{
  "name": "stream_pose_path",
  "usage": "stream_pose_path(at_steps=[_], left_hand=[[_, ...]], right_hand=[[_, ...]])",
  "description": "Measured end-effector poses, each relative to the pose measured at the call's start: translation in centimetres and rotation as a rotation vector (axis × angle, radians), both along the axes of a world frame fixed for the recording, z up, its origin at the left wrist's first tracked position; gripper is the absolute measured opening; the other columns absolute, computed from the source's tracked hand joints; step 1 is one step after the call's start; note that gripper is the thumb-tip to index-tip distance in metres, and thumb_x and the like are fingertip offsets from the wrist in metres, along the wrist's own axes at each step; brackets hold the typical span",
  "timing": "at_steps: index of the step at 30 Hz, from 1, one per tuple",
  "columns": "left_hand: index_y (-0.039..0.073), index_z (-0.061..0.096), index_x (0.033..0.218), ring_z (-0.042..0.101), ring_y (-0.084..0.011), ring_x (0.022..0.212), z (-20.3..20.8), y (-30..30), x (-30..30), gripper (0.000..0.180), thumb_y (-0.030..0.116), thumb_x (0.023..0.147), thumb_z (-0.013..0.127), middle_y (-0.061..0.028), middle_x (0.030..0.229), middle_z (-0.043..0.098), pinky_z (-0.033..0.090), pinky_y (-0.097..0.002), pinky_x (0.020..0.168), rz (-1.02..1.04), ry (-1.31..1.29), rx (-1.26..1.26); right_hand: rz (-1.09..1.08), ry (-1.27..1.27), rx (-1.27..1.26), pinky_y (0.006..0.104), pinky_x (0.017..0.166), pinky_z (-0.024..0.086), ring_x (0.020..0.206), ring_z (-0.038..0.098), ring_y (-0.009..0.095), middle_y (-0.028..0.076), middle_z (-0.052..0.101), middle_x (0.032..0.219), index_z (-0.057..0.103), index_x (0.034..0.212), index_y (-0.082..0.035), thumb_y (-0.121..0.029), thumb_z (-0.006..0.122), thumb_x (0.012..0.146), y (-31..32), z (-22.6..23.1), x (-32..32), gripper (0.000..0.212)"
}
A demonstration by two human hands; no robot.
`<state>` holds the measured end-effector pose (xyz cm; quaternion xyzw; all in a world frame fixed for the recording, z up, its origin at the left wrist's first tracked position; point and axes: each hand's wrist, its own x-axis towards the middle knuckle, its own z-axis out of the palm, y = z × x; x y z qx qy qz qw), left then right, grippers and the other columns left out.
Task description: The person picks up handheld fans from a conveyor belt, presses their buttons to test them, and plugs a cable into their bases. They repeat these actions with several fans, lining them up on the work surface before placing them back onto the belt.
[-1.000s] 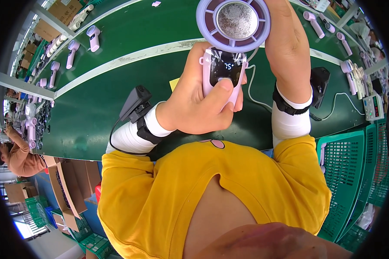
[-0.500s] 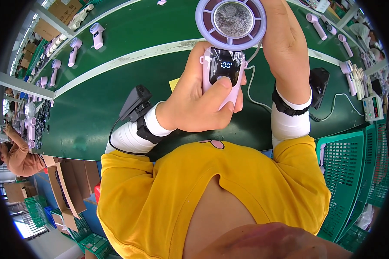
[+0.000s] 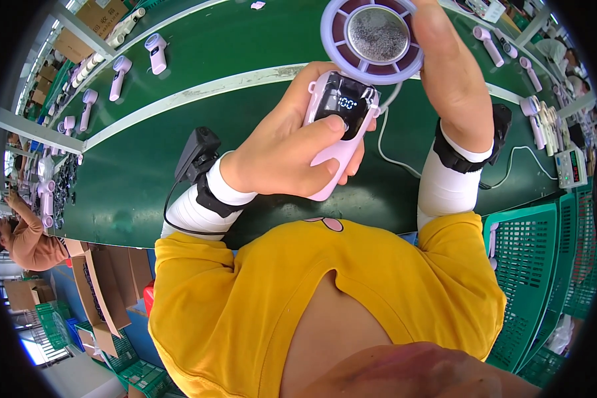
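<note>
My left hand is closed round the pink handle of a handheld fan, its thumb resting on the button below a lit dark display. The fan's lilac ring-shaped head has spokes and a speckled silver disc at its centre. Along the right side of that head stands my right hand; its fingers run behind the head or past the top edge, so whether they grip is hidden. From behind the fan a white cable trails down to the right.
The green bench has a pale divider strip. Several fans, such as a pink one, lie beyond it. A small meter sits at the right, above green crates. Cardboard boxes and another person are at left.
The fan and both hands have shifted to the right. The handle now tilts more, its lower end swung to the left. My left thumb stays on the button.
</note>
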<state>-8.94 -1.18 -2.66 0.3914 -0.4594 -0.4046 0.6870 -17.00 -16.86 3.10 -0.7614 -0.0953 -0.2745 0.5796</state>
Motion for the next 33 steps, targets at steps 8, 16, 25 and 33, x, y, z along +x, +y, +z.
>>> stream_pose_path(at_steps=[8,16,25,33], left_hand=[[-0.002,0.032,0.115,0.056,-0.0193,0.065,-3.6,-1.7,-0.7,0.049,0.012,0.076,0.058,-0.0133,0.090,0.053,0.045,-0.0301,0.056,0.411,-0.627,-0.139],[-0.001,0.052,0.096,0.058,-0.0315,0.069,-4.2,-0.7,3.6,0.045,0.023,0.064,0.073,-0.0149,0.083,0.056,0.048,-0.0355,0.061,0.610,-1.181,-0.332],[0.002,0.051,0.105,0.059,-0.0316,0.075,-4.3,-1.8,3.1,0.048,0.021,0.066,0.072,-0.0136,0.087,0.057,0.048,-0.0342,0.065,0.614,-1.275,-0.248],[0.002,0.039,0.116,0.060,-0.0241,0.074,-2.4,-0.9,0.7,0.053,0.023,0.076,0.066,-0.0127,0.086,0.057,0.048,-0.0319,0.064,0.303,-0.825,-0.069]], right_hand=[[-0.198,-0.217,-0.032,0.0215,0.074,0.040,0.082,0.050,0.009,0.004,0.055,0.092,0.050,0.107,0.002,-0.036,0.044,0.090,-1.2,-0.5,0.1,0.041],[0.191,0.006,0.456,0.0251,0.070,0.045,0.078,0.056,0.013,0.007,0.058,0.093,0.053,0.102,0.000,-0.033,0.046,0.089,1.0,-1.4,1.2,0.036],[0.019,0.001,0.292,0.0244,0.073,0.043,0.085,0.053,0.012,0.008,0.055,0.096,0.051,0.100,-0.001,-0.039,0.051,0.087,1.6,-1.0,0.7,0.040],[-0.037,-0.343,0.189,0.0235,0.075,0.040,0.084,0.049,0.012,0.007,0.051,0.095,0.044,0.109,0.001,-0.051,0.055,0.081,1.5,-1.9,0.7,0.060]])
